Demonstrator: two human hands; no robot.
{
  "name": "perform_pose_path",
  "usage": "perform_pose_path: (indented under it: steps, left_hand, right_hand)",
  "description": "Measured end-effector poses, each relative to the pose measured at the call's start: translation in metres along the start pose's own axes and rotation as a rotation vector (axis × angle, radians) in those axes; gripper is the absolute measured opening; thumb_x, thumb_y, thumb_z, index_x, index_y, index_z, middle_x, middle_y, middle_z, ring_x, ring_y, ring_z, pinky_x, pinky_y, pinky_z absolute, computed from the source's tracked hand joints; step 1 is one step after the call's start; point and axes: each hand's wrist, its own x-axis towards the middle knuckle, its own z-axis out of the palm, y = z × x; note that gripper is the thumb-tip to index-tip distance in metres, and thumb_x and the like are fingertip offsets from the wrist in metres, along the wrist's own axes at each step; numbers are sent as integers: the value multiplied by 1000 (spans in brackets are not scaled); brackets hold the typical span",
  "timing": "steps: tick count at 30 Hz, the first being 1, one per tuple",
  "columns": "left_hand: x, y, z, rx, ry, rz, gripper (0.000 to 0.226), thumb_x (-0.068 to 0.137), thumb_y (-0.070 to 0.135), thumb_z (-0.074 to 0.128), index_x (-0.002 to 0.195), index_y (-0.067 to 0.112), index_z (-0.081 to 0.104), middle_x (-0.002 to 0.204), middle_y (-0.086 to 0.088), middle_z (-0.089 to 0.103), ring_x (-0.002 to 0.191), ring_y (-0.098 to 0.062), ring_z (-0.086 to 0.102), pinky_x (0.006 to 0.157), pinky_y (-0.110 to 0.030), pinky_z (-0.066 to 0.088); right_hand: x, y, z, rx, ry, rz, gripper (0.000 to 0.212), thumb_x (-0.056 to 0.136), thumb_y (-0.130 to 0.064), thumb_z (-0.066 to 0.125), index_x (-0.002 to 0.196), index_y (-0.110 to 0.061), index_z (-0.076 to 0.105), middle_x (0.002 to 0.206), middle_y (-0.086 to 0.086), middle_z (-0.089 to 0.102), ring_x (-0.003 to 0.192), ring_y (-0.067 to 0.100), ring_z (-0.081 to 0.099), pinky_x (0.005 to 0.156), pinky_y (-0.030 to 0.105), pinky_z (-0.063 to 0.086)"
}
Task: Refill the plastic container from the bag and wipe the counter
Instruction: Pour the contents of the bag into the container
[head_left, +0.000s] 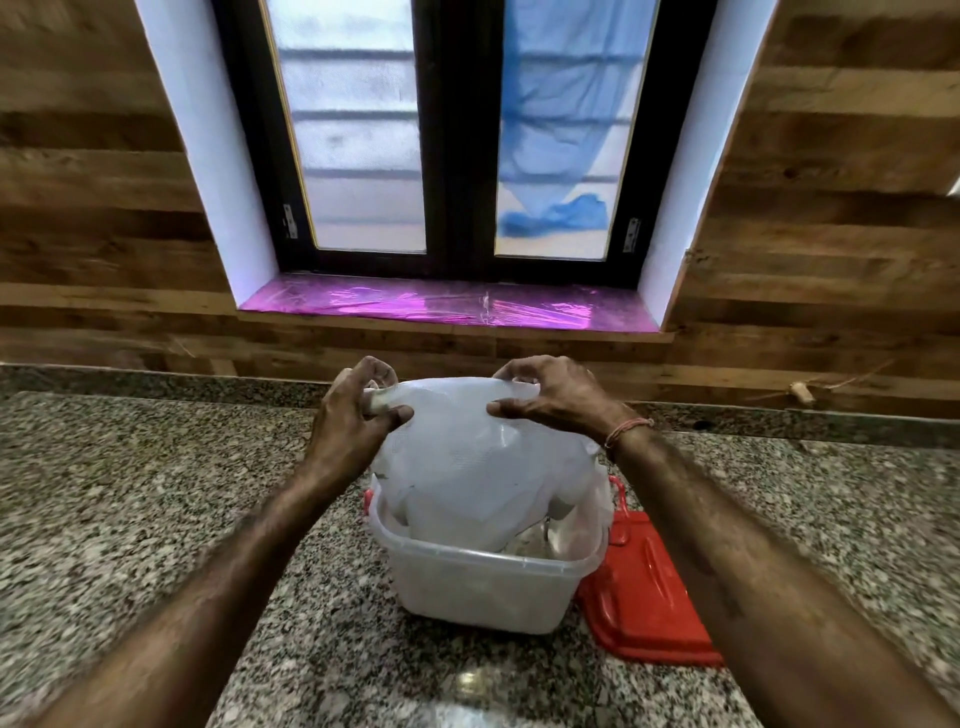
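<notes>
A translucent white plastic bag (467, 457) is held upended over a clear plastic container (478, 587) that stands on the speckled granite counter (130, 493). The bag's lower end hangs inside the container. My left hand (358, 410) grips the bag's upper left corner, fingers curled round a bunched fold. At the upper right corner my right hand (550, 395) pinches the bag's edge between thumb and fingers. What lies in the container is mostly hidden by the bag.
A red lid (649, 592) lies flat on the counter just right of the container, partly under it. Behind runs a wood-panelled wall with a window and a purple-covered sill (441, 304). A small wooden peg (802, 392) sits on the back ledge at the right.
</notes>
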Motion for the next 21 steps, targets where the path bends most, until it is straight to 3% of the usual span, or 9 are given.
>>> perform_pose_path:
  steps: [5, 9, 12, 14, 17, 21]
  left_hand:
    - [5, -9, 0, -96, -43, 8, 28, 79, 25, 80, 98, 30, 59, 97, -14, 64, 73, -20, 63, 55, -35, 51]
    - [2, -14, 0, -172, -54, 20, 28, 80, 24, 80, 99, 29, 60, 94, -14, 65, 72, -16, 61, 54, -32, 50]
    - [1, -23, -3, -301, -43, -49, 30, 87, 29, 78, 110, 27, 60, 93, -4, 66, 80, -15, 62, 62, -33, 54]
    - [-1, -34, -8, -425, -61, -135, 34, 87, 38, 76, 114, 26, 59, 95, -11, 70, 86, -20, 66, 73, -45, 58]
    - [-11, -43, -5, -465, -146, -178, 27, 87, 30, 77, 105, 14, 65, 100, -13, 76, 94, -26, 72, 85, -53, 59]
    - [-16, -45, 10, -416, -66, -224, 18, 81, 28, 84, 78, 16, 71, 78, -3, 75, 75, -20, 67, 71, -46, 57]
  right_hand:
    - [14, -32, 22, 79, 0, -45, 24, 77, -45, 82, 96, -34, 73, 92, -14, 66, 88, 10, 60, 89, 46, 55]
    - [20, -43, 37, 17, 95, -56, 13, 78, -34, 84, 82, -29, 72, 77, -14, 66, 78, 9, 62, 80, 40, 56]
    - [20, -42, 44, 14, 216, -24, 22, 77, -26, 85, 69, -30, 65, 70, -13, 67, 73, 10, 65, 74, 39, 57]
    - [19, -41, 45, 64, 275, 10, 27, 77, -22, 85, 65, -29, 62, 68, -11, 66, 70, 11, 64, 67, 36, 57]
    - [18, -42, 41, 118, 340, 75, 21, 77, -18, 85, 68, -20, 67, 72, -8, 70, 70, 11, 65, 65, 30, 54]
    - [18, -42, 38, 201, 370, 161, 17, 77, -16, 85, 70, -15, 70, 69, -4, 71, 65, 6, 62, 65, 31, 55]
